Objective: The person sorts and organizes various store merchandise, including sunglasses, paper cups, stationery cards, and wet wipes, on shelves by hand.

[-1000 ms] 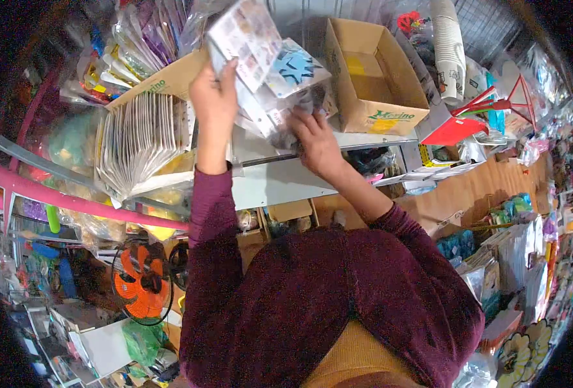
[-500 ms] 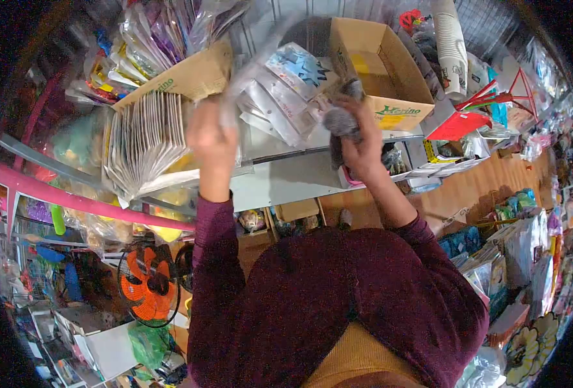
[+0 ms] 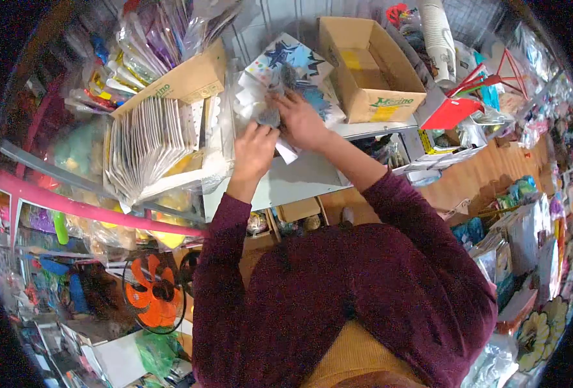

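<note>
My right hand [image 3: 302, 123] is closed around a dark grey cloth [image 3: 270, 117], which bulges out beside its fingers and beyond them. Close against it, my left hand [image 3: 255, 150] has its fingers curled at the near edge of the cloth; what they pinch is hidden. Both hands are over a loose pile of white packets with blue star shapes [image 3: 286, 55] on the white shelf [image 3: 293, 178]. A small white piece [image 3: 288, 152] sticks out below my fingers.
An open cardboard box [image 3: 390, 100] stands right of the packets. To the left are a box of upright envelopes [image 3: 151, 139] and a carton of plastic-wrapped goods [image 3: 170, 84]. Stacked paper cups [image 3: 436, 39] and a red box [image 3: 451, 111] are at right. An orange fan [image 3: 154, 294] stands lower left.
My right hand has moved left with the grey cloth, from beside the open box onto the packets. My left hand has come right and down to meet it. Blue star packets now show more.
</note>
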Demonstrator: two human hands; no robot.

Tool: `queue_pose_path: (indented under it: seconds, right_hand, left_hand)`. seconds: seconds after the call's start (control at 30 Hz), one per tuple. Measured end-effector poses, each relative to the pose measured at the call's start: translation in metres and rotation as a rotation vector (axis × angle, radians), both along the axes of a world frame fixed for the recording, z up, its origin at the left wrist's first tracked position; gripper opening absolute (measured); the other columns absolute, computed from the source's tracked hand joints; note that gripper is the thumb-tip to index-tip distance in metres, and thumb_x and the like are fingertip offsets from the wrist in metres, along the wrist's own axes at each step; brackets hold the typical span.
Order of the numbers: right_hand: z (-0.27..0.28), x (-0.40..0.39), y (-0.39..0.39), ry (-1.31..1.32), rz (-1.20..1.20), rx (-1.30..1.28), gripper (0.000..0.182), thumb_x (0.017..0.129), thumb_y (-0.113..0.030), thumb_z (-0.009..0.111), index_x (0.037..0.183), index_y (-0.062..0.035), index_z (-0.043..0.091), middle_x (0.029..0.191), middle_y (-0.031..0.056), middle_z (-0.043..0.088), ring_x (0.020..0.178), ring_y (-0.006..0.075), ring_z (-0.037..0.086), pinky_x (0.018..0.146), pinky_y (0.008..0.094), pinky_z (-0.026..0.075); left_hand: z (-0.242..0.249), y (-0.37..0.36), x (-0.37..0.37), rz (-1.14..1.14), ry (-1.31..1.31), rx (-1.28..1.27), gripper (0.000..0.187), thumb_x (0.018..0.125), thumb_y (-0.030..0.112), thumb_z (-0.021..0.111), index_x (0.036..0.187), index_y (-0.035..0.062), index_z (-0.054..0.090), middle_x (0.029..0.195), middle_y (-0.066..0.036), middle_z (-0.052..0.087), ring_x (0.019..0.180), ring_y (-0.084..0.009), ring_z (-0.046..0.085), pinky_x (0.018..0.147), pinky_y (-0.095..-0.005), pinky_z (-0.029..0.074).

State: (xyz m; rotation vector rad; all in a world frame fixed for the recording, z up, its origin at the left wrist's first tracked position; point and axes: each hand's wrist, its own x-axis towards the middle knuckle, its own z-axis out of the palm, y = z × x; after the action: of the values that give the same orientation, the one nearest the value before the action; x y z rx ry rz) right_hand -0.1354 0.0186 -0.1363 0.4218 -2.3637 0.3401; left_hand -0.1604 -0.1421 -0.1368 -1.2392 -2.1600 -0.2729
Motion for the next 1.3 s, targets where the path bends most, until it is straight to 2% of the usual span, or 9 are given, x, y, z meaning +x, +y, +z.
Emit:
queue_pose_path:
  seconds: [0.47, 0.6, 0.67, 0.77, 0.87, 0.93, 1.03, 1.13, 1.3]
  right_hand:
    - [-0.01, 0.019, 0.037, -0.14, -0.374, -0.294, 0.054, 0.074, -0.002, 0.048, 0.128, -0.0011, 0.04, 0.137, 0.0181, 0.037, 0.12, 0.0363, 0.041, 0.099, 0.0394, 0.036]
    - [-0.015, 0.025, 0.045, -0.313, -0.425, -0.423, 0.051, 0.076, -0.005, 0.05, 0.126, -0.0018, 0.042, 0.134, 0.0192, 0.041, 0.121, 0.0334, 0.041, 0.099, 0.0382, 0.037]
    - [-0.034, 0.016, 0.052, -0.074, -0.363, -0.299, 0.061, 0.073, -0.007, 0.052, 0.132, -0.0027, 0.035, 0.127, 0.0198, 0.047, 0.098, 0.0353, 0.058, 0.084, 0.0433, 0.046]
    - [-0.018, 0.027, 0.049, -0.326, -0.335, -0.297, 0.058, 0.074, -0.01, 0.052, 0.129, 0.0011, 0.038, 0.11, 0.0209, 0.056, 0.092, 0.0351, 0.06, 0.079, 0.0442, 0.048]
    - [-0.005, 0.031, 0.045, -0.43, -0.392, -0.365, 0.051, 0.073, -0.009, 0.051, 0.123, 0.0017, 0.044, 0.113, 0.0225, 0.055, 0.095, 0.0345, 0.059, 0.081, 0.0432, 0.048]
    - [-0.019, 0.026, 0.045, -0.012, -0.333, -0.338, 0.043, 0.073, -0.007, 0.05, 0.115, 0.0015, 0.048, 0.119, 0.0234, 0.051, 0.099, 0.0344, 0.057, 0.082, 0.0426, 0.048]
    - [-0.022, 0.025, 0.046, -0.166, -0.34, -0.407, 0.047, 0.073, -0.008, 0.052, 0.119, 0.0008, 0.047, 0.127, 0.0209, 0.046, 0.106, 0.0347, 0.053, 0.088, 0.041, 0.045]
    - [-0.014, 0.028, 0.047, -0.357, -0.322, -0.492, 0.051, 0.073, -0.01, 0.055, 0.122, 0.0002, 0.046, 0.128, 0.0188, 0.047, 0.107, 0.0352, 0.052, 0.092, 0.0406, 0.042]
    - [-0.015, 0.031, 0.045, -0.207, -0.297, -0.506, 0.046, 0.075, -0.013, 0.057, 0.118, -0.0009, 0.048, 0.128, 0.0191, 0.046, 0.101, 0.0367, 0.056, 0.089, 0.0406, 0.045]
  left_hand:
    - [0.031, -0.001, 0.016, -0.145, 0.021, 0.165, 0.018, 0.065, 0.004, 0.057, 0.081, 0.0069, 0.064, 0.081, -0.002, 0.059, 0.08, -0.0201, 0.055, 0.063, -0.0298, 0.05]
    - [0.095, -0.002, 0.021, -0.192, 0.087, 0.178, 0.02, 0.063, -0.002, 0.056, 0.079, 0.0065, 0.065, 0.089, -0.003, 0.064, 0.085, -0.0205, 0.058, 0.067, -0.0298, 0.051]
    - [0.123, -0.003, 0.011, -0.231, 0.163, 0.203, 0.023, 0.062, -0.004, 0.055, 0.08, 0.006, 0.065, 0.092, -0.005, 0.065, 0.09, -0.0221, 0.059, 0.071, -0.0318, 0.051]
    - [0.179, 0.002, 0.013, -0.264, 0.204, 0.29, 0.023, 0.066, -0.005, 0.055, 0.085, 0.005, 0.066, 0.089, -0.008, 0.065, 0.089, -0.0249, 0.06, 0.071, -0.0329, 0.05]
    - [0.211, 0.025, 0.002, -0.252, 0.048, 0.409, 0.017, 0.074, 0.001, 0.056, 0.088, 0.0023, 0.065, 0.086, -0.012, 0.065, 0.084, -0.0291, 0.062, 0.069, -0.0343, 0.049]
    - [0.228, 0.049, -0.009, -0.221, -0.092, 0.454, 0.014, 0.078, 0.005, 0.057, 0.089, 0.0008, 0.064, 0.084, -0.014, 0.065, 0.081, -0.032, 0.062, 0.068, -0.0353, 0.049]
    - [0.244, 0.094, -0.023, -0.283, -0.071, 0.332, 0.018, 0.078, 0.01, 0.059, 0.095, 0.0028, 0.063, 0.083, -0.017, 0.064, 0.077, -0.0368, 0.061, 0.068, -0.0404, 0.049]
    - [0.25, 0.144, -0.034, -0.297, -0.078, 0.258, 0.025, 0.081, 0.015, 0.062, 0.101, 0.0009, 0.062, 0.087, -0.016, 0.065, 0.075, -0.0221, 0.064, 0.071, -0.0299, 0.048]
    - [0.227, 0.231, -0.068, -0.233, 0.106, 0.051, 0.022, 0.078, 0.013, 0.058, 0.099, 0.0097, 0.064, 0.087, -0.017, 0.064, 0.081, -0.0371, 0.061, 0.07, -0.0434, 0.048]
